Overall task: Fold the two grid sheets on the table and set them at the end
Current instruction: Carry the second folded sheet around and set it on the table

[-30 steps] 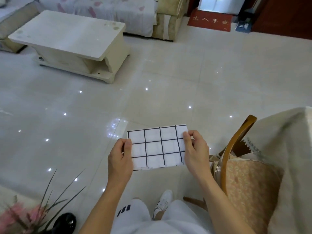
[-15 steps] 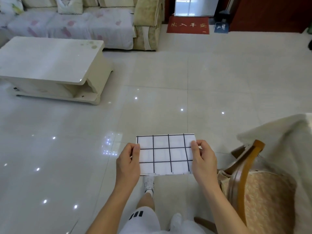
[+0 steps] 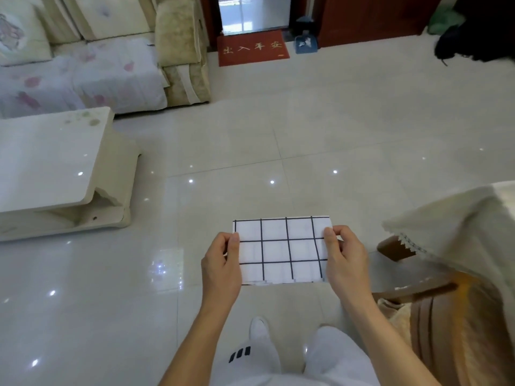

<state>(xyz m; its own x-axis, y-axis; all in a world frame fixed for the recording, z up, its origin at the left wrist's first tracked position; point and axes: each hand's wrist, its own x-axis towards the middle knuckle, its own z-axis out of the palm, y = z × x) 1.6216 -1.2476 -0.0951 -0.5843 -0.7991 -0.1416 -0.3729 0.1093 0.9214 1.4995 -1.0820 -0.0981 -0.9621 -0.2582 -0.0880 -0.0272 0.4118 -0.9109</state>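
A folded white sheet with a black grid (image 3: pixel 281 250) is held flat in front of me above the floor. My left hand (image 3: pixel 221 267) pinches its left edge, thumb on top. My right hand (image 3: pixel 347 263) pinches its right edge the same way. The layers' lower edge looks slightly uneven. The table with the cream cloth (image 3: pixel 457 218) shows only as a corner at the right. A second grid sheet is not in view.
A wooden chair with a patterned cushion (image 3: pixel 434 310) stands at my right, tucked by the clothed table. A white coffee table (image 3: pixel 55 168) is at the left, a sofa (image 3: pixel 111 68) behind it, a red doormat (image 3: pixel 252 48) by the door. Glossy tiled floor lies ahead.
My view has swung up and leftward across the room as I step; the chair and table slid right. Both hands keep the same pinch on the sheet.
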